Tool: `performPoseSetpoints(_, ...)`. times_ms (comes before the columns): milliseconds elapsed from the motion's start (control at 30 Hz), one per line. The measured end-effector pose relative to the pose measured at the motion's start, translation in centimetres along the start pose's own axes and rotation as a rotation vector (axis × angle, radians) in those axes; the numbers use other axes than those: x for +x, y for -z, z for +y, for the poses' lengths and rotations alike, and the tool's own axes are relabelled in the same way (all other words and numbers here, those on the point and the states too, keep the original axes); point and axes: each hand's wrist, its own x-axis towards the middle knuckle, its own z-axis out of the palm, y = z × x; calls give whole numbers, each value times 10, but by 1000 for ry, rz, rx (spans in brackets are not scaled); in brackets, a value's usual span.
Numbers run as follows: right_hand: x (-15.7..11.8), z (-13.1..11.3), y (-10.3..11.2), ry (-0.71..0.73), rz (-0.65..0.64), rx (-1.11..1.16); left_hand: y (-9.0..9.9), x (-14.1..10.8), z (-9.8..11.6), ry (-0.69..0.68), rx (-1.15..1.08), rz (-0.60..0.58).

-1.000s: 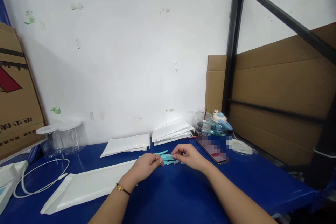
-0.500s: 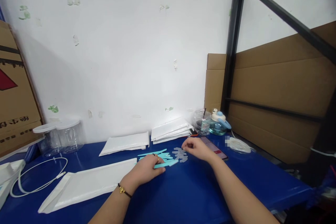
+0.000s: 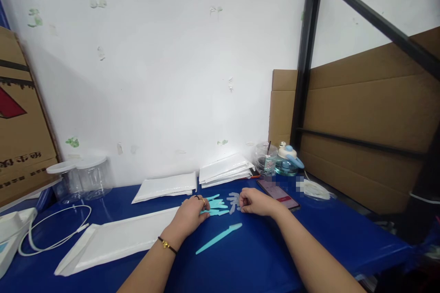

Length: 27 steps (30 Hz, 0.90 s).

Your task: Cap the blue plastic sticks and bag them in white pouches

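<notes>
My left hand [image 3: 192, 213] is closed, its fingertips on a turquoise eyebrow razor [image 3: 220, 212] at the near edge of a loose pile of similar razors [image 3: 216, 203]. The fingers hide part of the pile. My right hand [image 3: 256, 202] is pinched at the right edge of a small heap of translucent plastic caps [image 3: 233, 201], with a cap at its fingertips partly hidden. Closer to me, a single turquoise razor [image 3: 219, 239] lies slantwise on the blue table, a pale tip at its upper right end.
White padded mailers lie at left [image 3: 120, 240], behind [image 3: 165, 187] and in a stack [image 3: 225, 171]. A phone [image 3: 278, 193] lies right of my right hand. Behind it stand a plastic cup [image 3: 265, 160] and a teal bottle [image 3: 287, 165]. Clear jars [image 3: 94, 178] and a white cable [image 3: 55, 252] are at left.
The razor that was in my left hand now lies on the table nearer me. My left hand has shifted left onto the pile; my right hand has come down beside the caps.
</notes>
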Motion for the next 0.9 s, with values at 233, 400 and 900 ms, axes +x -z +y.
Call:
performPoseSetpoints(233, 3, -2, -5, 32, 44, 210, 4, 2, 9, -60, 128, -2)
performPoseSetpoints(400, 4, -8, -8, 48, 46, 240, 6, -1, 14, -75, 76, 9)
performPoseSetpoints(900, 5, -7, -10, 46, -8, 327, 2, -4, 20, 104, -110, -81)
